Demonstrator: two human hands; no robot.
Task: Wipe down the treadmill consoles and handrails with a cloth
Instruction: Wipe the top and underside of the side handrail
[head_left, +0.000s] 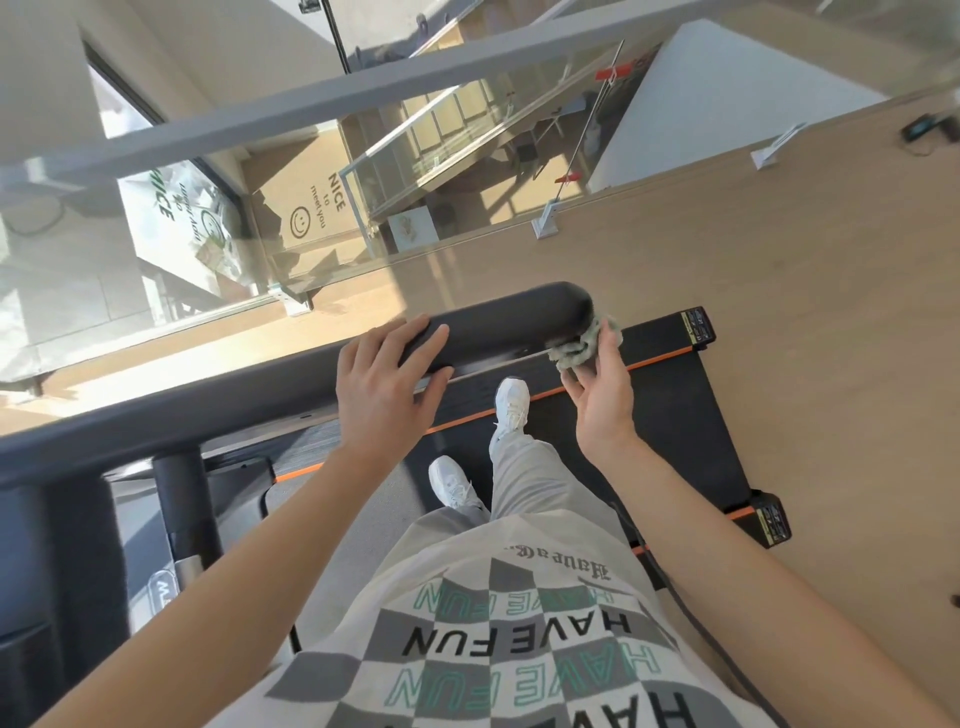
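Note:
A black padded handrail (509, 325) runs across the middle of the view, ending in a rounded tip at the right. My left hand (387, 374) rests on top of the handrail with straight fingers. My right hand (602, 387) holds a crumpled grey-green cloth (584, 345) against the underside of the rail's tip. Below the rail lies the black treadmill deck (675, 415) with orange edge stripes, where my white shoes stand.
A glass balustrade (452, 171) with a grey top rail stands just beyond the handrail, over a drop to a lower floor. Light wooden floor (779, 260) spreads to the right. A dark upright post (182, 499) rises at the lower left.

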